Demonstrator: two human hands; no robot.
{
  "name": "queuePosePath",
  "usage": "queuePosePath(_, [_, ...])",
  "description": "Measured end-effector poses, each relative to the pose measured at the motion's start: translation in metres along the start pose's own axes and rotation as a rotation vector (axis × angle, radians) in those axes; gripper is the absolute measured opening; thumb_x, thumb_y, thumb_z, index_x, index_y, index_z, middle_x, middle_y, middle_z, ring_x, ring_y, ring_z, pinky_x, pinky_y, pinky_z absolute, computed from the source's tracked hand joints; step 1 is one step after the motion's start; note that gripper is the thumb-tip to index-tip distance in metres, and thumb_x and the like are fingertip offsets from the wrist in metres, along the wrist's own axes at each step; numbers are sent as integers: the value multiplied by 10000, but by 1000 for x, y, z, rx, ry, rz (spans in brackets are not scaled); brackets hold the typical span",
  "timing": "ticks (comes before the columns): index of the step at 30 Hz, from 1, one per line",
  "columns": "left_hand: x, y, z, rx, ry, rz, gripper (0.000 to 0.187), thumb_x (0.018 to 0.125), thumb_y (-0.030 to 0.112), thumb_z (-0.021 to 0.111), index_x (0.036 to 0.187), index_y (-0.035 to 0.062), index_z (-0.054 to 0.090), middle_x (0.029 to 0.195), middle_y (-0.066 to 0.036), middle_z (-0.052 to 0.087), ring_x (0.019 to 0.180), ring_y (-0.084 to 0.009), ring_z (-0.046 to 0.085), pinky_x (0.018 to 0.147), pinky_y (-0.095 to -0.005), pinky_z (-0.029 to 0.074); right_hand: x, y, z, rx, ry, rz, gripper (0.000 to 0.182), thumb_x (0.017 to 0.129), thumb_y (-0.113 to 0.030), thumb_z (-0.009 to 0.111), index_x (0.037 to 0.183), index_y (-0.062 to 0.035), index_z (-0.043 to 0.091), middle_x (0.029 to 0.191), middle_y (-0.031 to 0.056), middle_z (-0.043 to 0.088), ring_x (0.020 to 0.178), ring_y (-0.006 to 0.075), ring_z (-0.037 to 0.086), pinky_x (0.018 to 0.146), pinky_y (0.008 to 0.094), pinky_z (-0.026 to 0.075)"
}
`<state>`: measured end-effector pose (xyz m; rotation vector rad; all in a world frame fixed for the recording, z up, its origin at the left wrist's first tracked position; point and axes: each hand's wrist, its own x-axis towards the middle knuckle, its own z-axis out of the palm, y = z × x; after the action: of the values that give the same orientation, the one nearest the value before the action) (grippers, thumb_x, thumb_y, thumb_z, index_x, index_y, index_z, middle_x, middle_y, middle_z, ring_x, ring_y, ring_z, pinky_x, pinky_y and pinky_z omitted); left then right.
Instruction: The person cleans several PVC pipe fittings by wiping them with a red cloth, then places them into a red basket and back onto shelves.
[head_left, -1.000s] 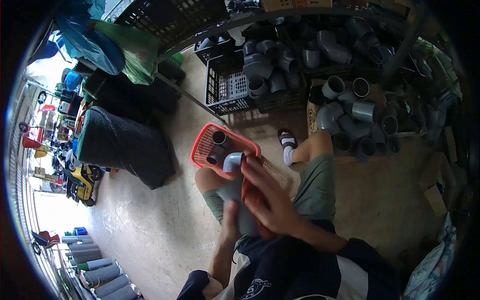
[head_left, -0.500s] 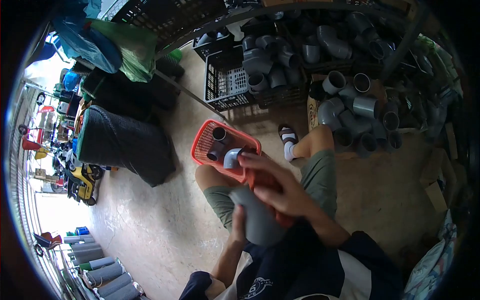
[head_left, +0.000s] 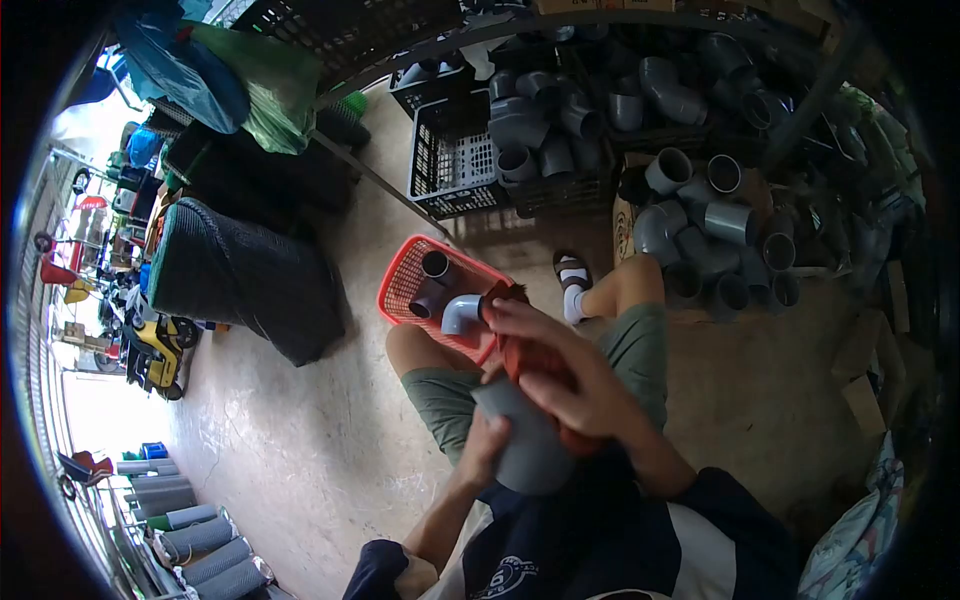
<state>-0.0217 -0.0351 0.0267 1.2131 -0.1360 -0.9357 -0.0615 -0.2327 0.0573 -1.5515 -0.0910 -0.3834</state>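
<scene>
A grey pipe fitting (head_left: 528,455) is gripped in my left hand (head_left: 486,443), thumb along its near side, just above my lap. My right hand (head_left: 575,375) is closed on a reddish-brown cloth (head_left: 535,362) and presses it against the fitting's upper right side. Part of the fitting is hidden by the cloth and the right hand. Beyond my hands, a red plastic basket (head_left: 398,290) stands on the floor by my knee. Inside it lie a grey elbow fitting (head_left: 463,314) and a grey tee-shaped fitting (head_left: 431,296).
Black crates (head_left: 455,150) and a cardboard box (head_left: 625,215) heaped with grey fittings (head_left: 730,222) stand ahead and to the right. Dark rolled netting (head_left: 245,280) lies at left. Green and blue plastic bags (head_left: 265,85) hang from a metal frame. More rolls (head_left: 215,545) are at lower left.
The fitting in my left hand has turned slightly and shifted a little right. My right hand and the cloth have moved slightly along its side; the view has shifted a bit.
</scene>
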Motion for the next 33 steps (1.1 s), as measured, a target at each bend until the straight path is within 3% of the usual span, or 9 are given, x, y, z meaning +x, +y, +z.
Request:
queuePosePath(2, [-2,-4,7,42,-9,31,967,868,684,550,1535,52,248,1439,-135,451,1304,-267,487,1108,-415,380,4,3,6,56,35,-17,497,879,-80,615,1364,-26,520,1497,207,438,1375,350,461,1138,417,346])
queuePosePath(6, [20,9,4,-438,136,138,834,944,695,390,1482,57,384,1448,-154,484,1342,-292,473,1149,-450,361,-25,9,38,-112,160,-85,540,899,-88,615,1413,-29,460,1508,212,419,1418,331,403,1138,401,336])
queuePosePath(9, [15,1,-15,-334,191,37,837,945,720,343,1452,61,441,1421,-153,513,1340,-293,475,1147,-449,365,-46,28,61,119,296,46,519,960,-124,569,1446,-32,414,1503,181,420,1412,272,389,1144,370,311])
queuePosePath(12, [7,-16,-8,41,95,191,972,891,755,455,1534,48,281,1444,-146,484,1321,-272,490,1122,-400,373,-33,61,39,790,312,293,469,1009,-140,529,1450,-26,415,1429,114,478,1324,184,447,1119,322,333])
queuePosePath(15, [12,-4,6,266,93,311,1114,826,740,600,1576,54,146,1441,-168,454,1315,-270,483,1088,-383,385,-17,35,1,852,193,535,487,1005,-135,546,1460,-30,408,1384,92,510,1263,172,495,1090,316,371])
queuePosePath(22, [19,17,33,455,380,381,1005,823,481,709,1576,108,158,1442,-222,411,1294,-332,484,1058,-405,415,-3,21,25,57,202,8,604,904,-125,657,1451,-38,418,1485,268,417,1406,362,417,1125,397,357])
queuePosePath(26, [43,13,4,-67,361,334,824,901,542,608,1519,98,290,1432,-162,450,1265,-283,519,1037,-400,458,-44,33,48,-306,206,-145,534,892,-121,671,1391,-77,486,1520,278,350,1394,448,397,1134,491,341])
queuePosePath(27, [46,18,-8,-407,253,120,721,949,548,512,1463,60,376,1407,-155,491,1245,-256,541,1021,-395,481,-52,35,52,-360,185,-154,532,889,-122,674,1386,-81,489,1520,277,351,1394,452,394,1131,495,345])
queuePosePath(33, [29,5,0,-135,160,178,855,899,604,539,1498,34,326,1351,-164,525,1251,-276,534,1087,-413,426,-21,14,27,-148,182,-59,511,921,-91,620,1406,-82,459,1499,237,393,1402,360,397,1133,446,338])
